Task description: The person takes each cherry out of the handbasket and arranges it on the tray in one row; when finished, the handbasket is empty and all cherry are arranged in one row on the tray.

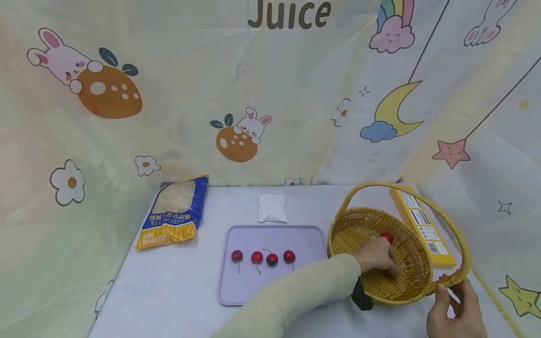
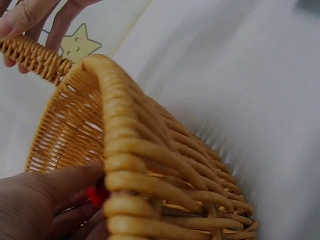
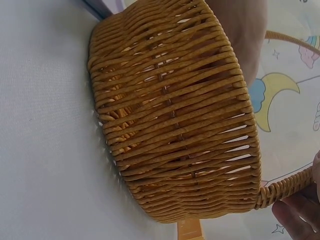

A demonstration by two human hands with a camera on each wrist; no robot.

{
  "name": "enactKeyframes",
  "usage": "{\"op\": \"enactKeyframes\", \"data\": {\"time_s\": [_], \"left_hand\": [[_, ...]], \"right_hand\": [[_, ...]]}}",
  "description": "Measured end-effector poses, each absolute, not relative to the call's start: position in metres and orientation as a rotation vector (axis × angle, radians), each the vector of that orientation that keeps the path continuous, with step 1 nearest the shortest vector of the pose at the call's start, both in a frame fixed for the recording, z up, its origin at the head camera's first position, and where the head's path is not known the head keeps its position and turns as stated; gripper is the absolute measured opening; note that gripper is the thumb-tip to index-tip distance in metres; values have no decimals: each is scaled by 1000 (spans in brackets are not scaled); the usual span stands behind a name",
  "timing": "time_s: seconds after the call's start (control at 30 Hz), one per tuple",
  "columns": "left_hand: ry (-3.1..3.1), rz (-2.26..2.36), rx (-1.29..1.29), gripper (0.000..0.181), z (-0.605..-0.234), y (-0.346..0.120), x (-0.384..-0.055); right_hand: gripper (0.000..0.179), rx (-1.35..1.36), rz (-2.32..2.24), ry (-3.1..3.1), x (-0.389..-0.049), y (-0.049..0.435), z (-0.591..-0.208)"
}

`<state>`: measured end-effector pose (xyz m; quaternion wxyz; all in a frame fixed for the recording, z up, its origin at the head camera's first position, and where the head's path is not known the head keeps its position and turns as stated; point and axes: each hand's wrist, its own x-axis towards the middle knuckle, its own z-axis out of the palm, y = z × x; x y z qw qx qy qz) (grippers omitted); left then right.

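My left hand [image 1: 377, 256] reaches down into a round woven basket [image 1: 346, 234], fingers curled. In the left wrist view the left hand [image 2: 30, 205] pinches a red cherry [image 2: 97, 195] between thumb and fingers, partly hidden by the rim. The head view has a red cherry [image 1: 386, 237] just beyond the knuckles, inside the basket. My right hand [image 1: 458, 312] grips the lower end of the basket's handle [image 1: 458, 277] at the right; the basket tilts slightly toward me. Left of it, several cherries [image 1: 257, 257] with stems lie in a row on a lilac tray [image 1: 270, 291].
A blue and yellow bag [image 1: 175, 211] lies at the back left of the white table. Behind the tray sits a small white packet [image 1: 272, 208]. A yellow box [image 1: 424, 225] stands behind the basket, against the patterned cloth backdrop [image 1: 190, 94].
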<state>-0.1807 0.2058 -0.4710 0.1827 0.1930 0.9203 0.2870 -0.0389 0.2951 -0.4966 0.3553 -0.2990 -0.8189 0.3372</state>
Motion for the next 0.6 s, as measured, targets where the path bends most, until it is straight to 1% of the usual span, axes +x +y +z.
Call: {"op": "enactKeyframes", "data": {"time_s": [0.17,0.4,0.6], "left_hand": [[2626,760,603,13,-471,204,-180],[2570,799,662,15,-460,189,-186],[2498,858,808,23,-445,166,-194]], "right_hand": [[54,-766,861,-2108,-40,295,-500],[51,-651,842,-2057,-44,295,-502],[52,-734,851,-2105,-41,296,-500]]}}
